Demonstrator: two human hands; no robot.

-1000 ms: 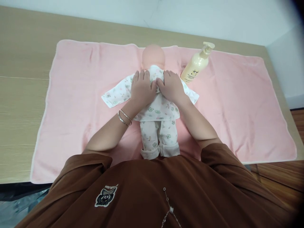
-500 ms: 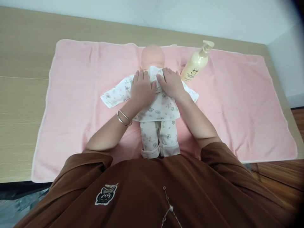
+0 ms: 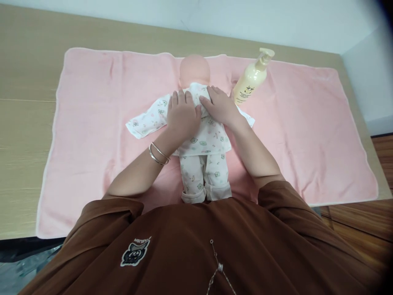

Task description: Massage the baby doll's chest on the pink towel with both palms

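A baby doll (image 3: 194, 71) lies with its head away from me, dressed in a white printed top (image 3: 211, 137) and matching trousers (image 3: 216, 170) with turned-up cuffs. No facial features show on its head. My left hand (image 3: 183, 114) rests flat on the left side of the doll's upper body, fingers stretched out and pointing away from me. On the right side, my right hand (image 3: 221, 105) lies flat too, its thumb spread toward the middle. Both palms touch the top's cloth and cover part of it. One sleeve (image 3: 147, 119) spreads out to the left.
Under the doll is a pink blanket (image 3: 89, 123) with a pale edge, spread on a wooden table (image 3: 27, 119). A cream pump bottle (image 3: 252, 80) is tilted to the right, close beyond my right hand. A white wall (image 3: 245, 20) stands behind the table.
The whole view has shifted slightly to the left. My hands stay on the doll's upper body, with the left hand's fingertips slightly lower on the top.
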